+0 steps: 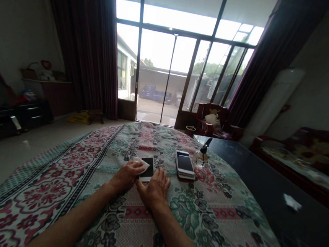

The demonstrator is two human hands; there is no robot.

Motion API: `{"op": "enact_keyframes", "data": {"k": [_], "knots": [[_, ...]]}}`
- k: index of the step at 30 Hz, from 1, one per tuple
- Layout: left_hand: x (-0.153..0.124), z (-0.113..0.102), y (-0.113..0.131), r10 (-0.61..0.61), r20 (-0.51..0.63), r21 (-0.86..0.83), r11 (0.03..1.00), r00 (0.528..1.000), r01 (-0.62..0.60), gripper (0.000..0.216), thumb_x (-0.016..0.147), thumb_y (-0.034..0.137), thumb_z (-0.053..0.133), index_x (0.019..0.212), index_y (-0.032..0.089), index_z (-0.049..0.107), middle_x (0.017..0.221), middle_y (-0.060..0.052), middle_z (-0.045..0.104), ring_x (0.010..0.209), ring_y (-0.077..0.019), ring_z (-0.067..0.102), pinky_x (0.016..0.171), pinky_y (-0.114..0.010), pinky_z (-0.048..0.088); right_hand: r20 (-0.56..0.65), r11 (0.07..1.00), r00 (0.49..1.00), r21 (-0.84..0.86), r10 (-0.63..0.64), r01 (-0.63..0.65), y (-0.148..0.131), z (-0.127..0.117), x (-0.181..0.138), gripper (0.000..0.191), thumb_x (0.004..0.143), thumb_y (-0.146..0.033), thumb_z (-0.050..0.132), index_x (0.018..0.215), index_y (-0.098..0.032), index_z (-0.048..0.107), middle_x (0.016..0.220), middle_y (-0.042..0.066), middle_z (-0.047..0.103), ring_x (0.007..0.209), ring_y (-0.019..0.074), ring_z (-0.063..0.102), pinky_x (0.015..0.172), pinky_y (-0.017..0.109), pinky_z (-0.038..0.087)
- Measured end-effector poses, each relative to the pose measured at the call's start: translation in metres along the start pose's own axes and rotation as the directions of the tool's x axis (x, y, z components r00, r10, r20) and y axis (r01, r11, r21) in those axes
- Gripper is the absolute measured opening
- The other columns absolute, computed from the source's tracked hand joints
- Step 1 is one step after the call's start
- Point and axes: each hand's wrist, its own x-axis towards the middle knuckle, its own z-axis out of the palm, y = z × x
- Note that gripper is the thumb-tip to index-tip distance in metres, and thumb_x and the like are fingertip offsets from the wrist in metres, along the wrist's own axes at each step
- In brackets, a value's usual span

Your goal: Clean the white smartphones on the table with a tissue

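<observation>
We pinch a white wipe [138,162] in our left hand [127,176] against the phone [149,169] lying at twelve o'clock on the floral cloth [209,208], our open right hand [155,185] bracing it, seemingly against sliding.

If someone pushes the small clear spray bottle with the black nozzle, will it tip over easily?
Probably not: the small clear spray bottle looks squat and wide at the base. On the soft flowered cloth it would likely drag rather than slide.

Both bare forearms reach forward and converge. The left hand [125,176] lies palm down with fingers curled. The right hand [155,185] rests flat just beside it, fingers loosely spread.
</observation>
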Motion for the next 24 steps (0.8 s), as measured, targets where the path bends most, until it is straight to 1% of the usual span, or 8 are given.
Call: {"op": "enact_keyframes", "data": {"k": [5, 9, 12, 14, 18, 21, 22, 24], "knots": [[-0.002, 0.003, -0.002, -0.018, 0.000, 0.002, 1.000, 1.000, 0.018, 0.049, 0.076, 0.005, 0.052, 0.120, 0.024, 0.064, 0.128, -0.008, 0.060, 0.112, -0.0237, 0.054, 0.100, -0.040, 0.045, -0.015, 1.000, 1.000, 0.001, -0.013, 0.013, -0.001, -0.005, 0.001, 0.077, 0.073, -0.055, 0.059, 0.128, -0.002, 0.050, 0.142, 0.027, 0.040, 0.132, 0.0409, 0.033, 0.107, 0.055, 0.018], [0.002, 0.004, -0.002, -0.008, 0.008, 0.007, 1.000, 1.000, 0.007, 0.046, 0.079, 0.006, 0.050, 0.119, 0.023, 0.064, 0.127, -0.008, 0.060, 0.110, -0.0235, 0.054, 0.097, -0.039, 0.046, -0.041, 1.000, 0.999, 0.007, -0.030, 0.030, -0.002, -0.009, 0.001, 0.072, 0.072, -0.053, 0.059, 0.122, -0.003, 0.054, 0.139, 0.027, 0.043, 0.129, 0.0404, 0.036, 0.105, 0.054, 0.022], [0.018, 0.003, -0.007, 0.008, 0.038, -0.011, 1.000, 0.999, -0.007, 0.041, 0.080, 0.008, 0.051, 0.115, 0.023, 0.066, 0.122, -0.008, 0.062, 0.109, -0.0232, 0.054, 0.097, -0.038, 0.044, -0.047, 1.000, 0.998, 0.008, -0.028, 0.029, -0.002, -0.009, 0.001, 0.070, 0.071, -0.052, 0.059, 0.121, -0.003, 0.054, 0.138, 0.026, 0.044, 0.129, 0.0403, 0.036, 0.104, 0.054, 0.022], [0.034, 0.003, -0.013, 0.002, 0.064, -0.029, 1.000, 0.998, 0.000, 0.036, 0.077, 0.011, 0.057, 0.111, 0.020, 0.067, 0.118, -0.009, 0.064, 0.108, -0.0245, 0.055, 0.098, -0.039, 0.043, -0.047, 1.000, 0.999, 0.009, -0.025, 0.025, -0.003, -0.009, 0.001, 0.069, 0.072, -0.052, 0.059, 0.120, -0.003, 0.055, 0.138, 0.026, 0.044, 0.129, 0.0403, 0.036, 0.104, 0.054, 0.022], [0.059, 0.007, -0.024, -0.079, 0.109, -0.049, 0.995, 0.991, 0.085, 0.041, 0.066, 0.014, 0.069, 0.107, 0.016, 0.069, 0.113, -0.011, 0.065, 0.105, -0.0267, 0.057, 0.098, -0.041, 0.041, -0.038, 1.000, 0.999, 0.008, -0.016, 0.016, -0.003, -0.007, 0.000, 0.069, 0.073, -0.052, 0.059, 0.120, -0.002, 0.054, 0.138, 0.027, 0.044, 0.130, 0.0406, 0.036, 0.105, 0.054, 0.021], [0.061, 0.008, -0.022, -0.133, 0.074, -0.017, 0.991, 0.988, 0.135, 0.037, 0.070, 0.013, 0.063, 0.106, 0.016, 0.069, 0.112, -0.012, 0.065, 0.106, -0.0276, 0.056, 0.095, -0.041, 0.042, -0.022, 1.000, 1.000, 0.003, -0.013, 0.013, -0.002, -0.006, 0.000, 0.070, 0.072, -0.052, 0.060, 0.122, -0.003, 0.054, 0.139, 0.027, 0.043, 0.131, 0.0409, 0.035, 0.106, 0.054, 0.019], [0.059, 0.007, -0.020, -0.132, 0.067, -0.007, 0.991, 0.989, 0.132, 0.035, 0.072, 0.013, 0.061, 0.105, 0.017, 0.070, 0.110, -0.012, 0.065, 0.106, -0.0278, 0.056, 0.094, -0.041, 0.043, -0.018, 1.000, 1.000, 0.002, -0.013, 0.013, -0.002, -0.006, 0.001, 0.070, 0.072, -0.052, 0.060, 0.122, -0.003, 0.053, 0.140, 0.027, 0.043, 0.131, 0.0407, 0.034, 0.106, 0.054, 0.019], [0.054, 0.003, -0.014, -0.099, 0.090, 0.001, 0.995, 0.991, 0.100, 0.033, 0.071, 0.012, 0.059, 0.101, 0.018, 0.071, 0.106, -0.010, 0.067, 0.105, -0.0281, 0.055, 0.092, -0.040, 0.044, -0.018, 1.000, 1.000, 0.003, -0.018, 0.018, -0.002, -0.007, 0.001, 0.068, 0.072, -0.051, 0.060, 0.122, -0.004, 0.054, 0.139, 0.026, 0.043, 0.131, 0.0400, 0.035, 0.106, 0.054, 0.020]]}}
